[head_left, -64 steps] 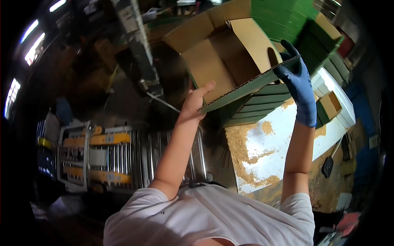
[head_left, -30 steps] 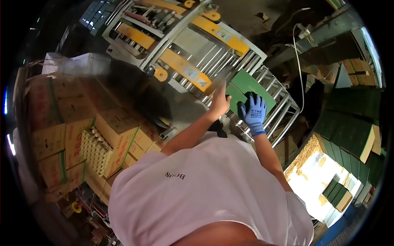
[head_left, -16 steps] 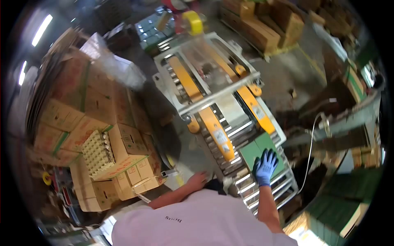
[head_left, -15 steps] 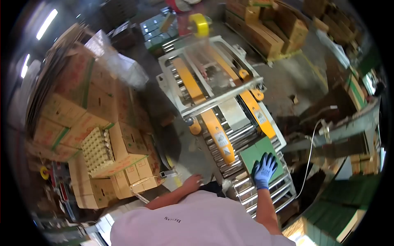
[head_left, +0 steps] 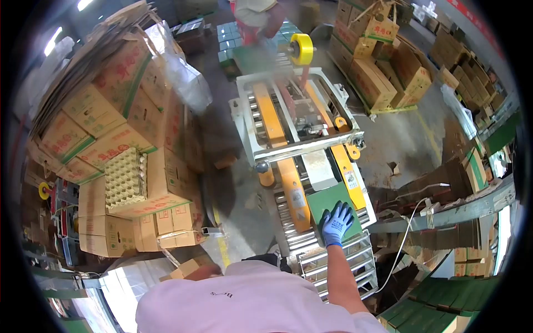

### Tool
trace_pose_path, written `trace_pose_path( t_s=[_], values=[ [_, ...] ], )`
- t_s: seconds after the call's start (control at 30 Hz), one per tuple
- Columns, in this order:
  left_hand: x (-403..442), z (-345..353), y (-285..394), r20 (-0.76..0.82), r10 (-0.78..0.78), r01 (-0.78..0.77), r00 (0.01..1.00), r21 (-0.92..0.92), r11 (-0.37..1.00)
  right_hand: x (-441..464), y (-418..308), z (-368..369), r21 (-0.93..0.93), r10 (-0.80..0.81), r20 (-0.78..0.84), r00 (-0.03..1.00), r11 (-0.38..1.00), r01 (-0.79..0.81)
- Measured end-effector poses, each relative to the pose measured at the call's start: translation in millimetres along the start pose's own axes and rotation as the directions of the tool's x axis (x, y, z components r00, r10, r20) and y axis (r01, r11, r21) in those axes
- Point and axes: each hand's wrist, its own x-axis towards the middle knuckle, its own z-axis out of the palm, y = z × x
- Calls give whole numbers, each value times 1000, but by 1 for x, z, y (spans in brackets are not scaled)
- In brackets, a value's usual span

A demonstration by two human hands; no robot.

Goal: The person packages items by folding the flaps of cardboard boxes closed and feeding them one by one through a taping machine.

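Note:
My right hand (head_left: 336,223), in a blue-and-grey work glove, lies spread on top of a green box (head_left: 327,202). The box sits on the roller conveyor (head_left: 333,266), its far end between the two yellow side belts (head_left: 294,194) of a carton sealing machine (head_left: 302,145). Beside my body at the lower left is my left hand (head_left: 206,271), bare, smeared and partly hidden by my shirt, so its fingers cannot be made out. It is near a small piece of cardboard (head_left: 185,268).
A yellow tape roll (head_left: 301,49) tops the machine. Stacked cartons (head_left: 111,114) and an egg tray (head_left: 126,178) stand at left. Another person (head_left: 258,16) is beyond the machine, near green boxes (head_left: 227,44). A white cable (head_left: 408,227) hangs at right; more green boxes (head_left: 444,299) lie lower right.
My right hand and the green box have gone forward, further in between the yellow belts. My left hand has drawn back toward my left side. The camera view has shifted.

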Motion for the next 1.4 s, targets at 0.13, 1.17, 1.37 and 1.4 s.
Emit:
trace_pose_path(
  t_s=[0.13,1.17,1.37,1.4],
  values=[
    [29,-32,71,-213,272,-263,938,69,962,28,-2,16,318,-51,-125,991,944,89],
    [-406,306,991,-63,926,-927,-373,2,-374,-494,489,-502,-85,489,-550,677,774,-628],
    [-370,352,977,-46,937,-869,-346,-362,-338,-492,511,-531,188,462,-399,792,887,-422],
    [-363,359,960,2,893,-892,-450,-40,-450,-492,506,-542,249,549,-277,788,834,-493]
  ],
)
